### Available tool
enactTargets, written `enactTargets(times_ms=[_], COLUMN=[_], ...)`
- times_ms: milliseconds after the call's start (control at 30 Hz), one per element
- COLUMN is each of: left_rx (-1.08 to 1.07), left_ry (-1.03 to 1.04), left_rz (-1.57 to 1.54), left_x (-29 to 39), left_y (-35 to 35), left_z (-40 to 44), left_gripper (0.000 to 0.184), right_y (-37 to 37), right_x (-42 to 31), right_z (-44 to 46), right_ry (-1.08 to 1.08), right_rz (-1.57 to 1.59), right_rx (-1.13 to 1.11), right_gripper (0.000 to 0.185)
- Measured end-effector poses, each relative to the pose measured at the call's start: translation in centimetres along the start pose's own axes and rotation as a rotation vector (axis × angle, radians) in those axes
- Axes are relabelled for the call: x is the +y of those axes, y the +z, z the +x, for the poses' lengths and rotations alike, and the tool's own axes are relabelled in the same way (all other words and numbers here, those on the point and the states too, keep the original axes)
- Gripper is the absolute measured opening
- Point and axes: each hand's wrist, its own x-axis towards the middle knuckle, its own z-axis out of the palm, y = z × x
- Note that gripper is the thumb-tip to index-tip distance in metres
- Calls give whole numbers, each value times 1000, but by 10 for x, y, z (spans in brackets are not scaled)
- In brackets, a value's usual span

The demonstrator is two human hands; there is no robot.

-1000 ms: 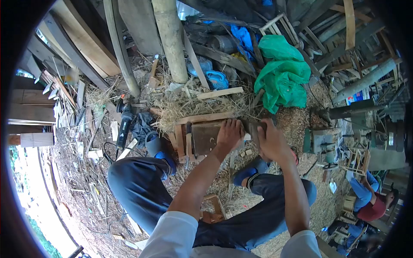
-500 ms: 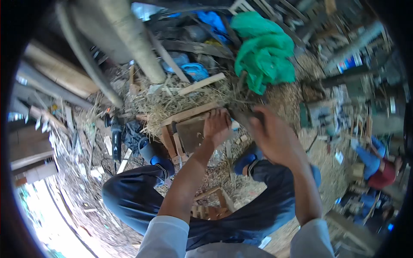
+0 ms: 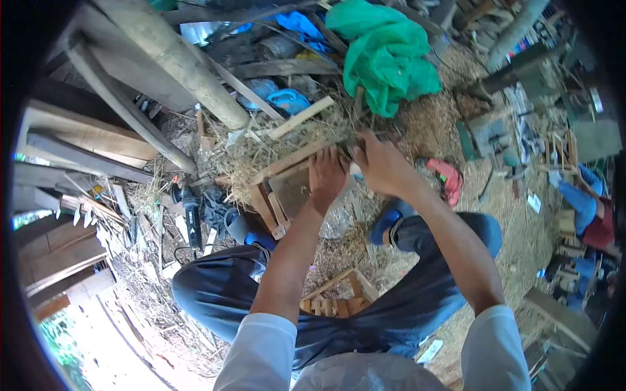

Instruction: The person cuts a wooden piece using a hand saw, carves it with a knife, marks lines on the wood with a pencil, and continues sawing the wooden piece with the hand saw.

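Note:
My left hand (image 3: 328, 173) presses down at the right end of a low wooden block-like bench (image 3: 289, 187), its fingers bent over a light wooden strip (image 3: 291, 161) along the far edge. Close beside it, my right hand (image 3: 379, 164) is closed around a dark, narrow tool (image 3: 350, 147), mostly hidden by the fingers. The tool's dark end lies near the left hand's fingertips. Its exact kind cannot be made out. Between my legs stands a small slatted wooden frame (image 3: 342, 296).
An angle grinder (image 3: 192, 218) lies on the left among scraps. Straw and shavings (image 3: 244, 159) cover the ground beyond the bench, near a loose wood stick (image 3: 303, 117) and green sheeting (image 3: 391, 58). A red item (image 3: 446, 179) lies right. Another person (image 3: 590, 215) sits at far right.
My right hand has moved left and away from my body, up against the left hand, with the dark tool. The red item has come into sight beside the right forearm. The view has shifted slightly.

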Motion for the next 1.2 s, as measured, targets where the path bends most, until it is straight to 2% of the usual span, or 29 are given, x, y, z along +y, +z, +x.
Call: enactTargets(times_ms=[33,200,300,367,433,567,633,667,767,967,1033,1100,1167,1200], left_rx=[-99,64,-9,-23,-37,23,26,55,76,46,45,88,93,84], left_ry=[-45,-41,-98,-127,-153,-126,-123,-122,-114,-141,-140,-126,-116,-117], left_rz=[-34,-112,-187,-216,-223,-229,-239,-215,-205,-167,-164,-172,-165,-159], left_x=[0,-5,-2,2,-4,-3,-4,-4,0,-4,-4,-3,-1,-3], left_y=[-7,2,-14,-18,-16,-12,-9,-7,-6,1,2,2,-1,-2], left_z=[-2,-4,-1,-3,-2,-2,-1,-1,-5,1,-1,0,-1,-3], left_gripper=[32,28,29,27,25,23,23,23,24,26,27,28,29,29], right_y=[0,21,24,12,-16,-46,-41,-36,-7,-50,-39,-26,-28,-30], right_x=[-4,-8,6,2,-20,-63,-64,-60,-33,-83,-74,-56,-53,-54], right_z=[-3,-9,-28,-46,-55,-82,-86,-82,-64,-73,-57,-43,-34,-36], right_ry=[52,-25,-133,8,99,221,198,105,62,158,-44,-53,49,32], right_rz=[33,60,109,121,92,75,83,53,-4,42,-121,-112,-38,-23], right_rx=[-51,63,178,184,100,-17,34,92,108,9,146,157,46,30], right_gripper=[32,32,26,28,30,33,32,33,34,32,30,29,29,31])
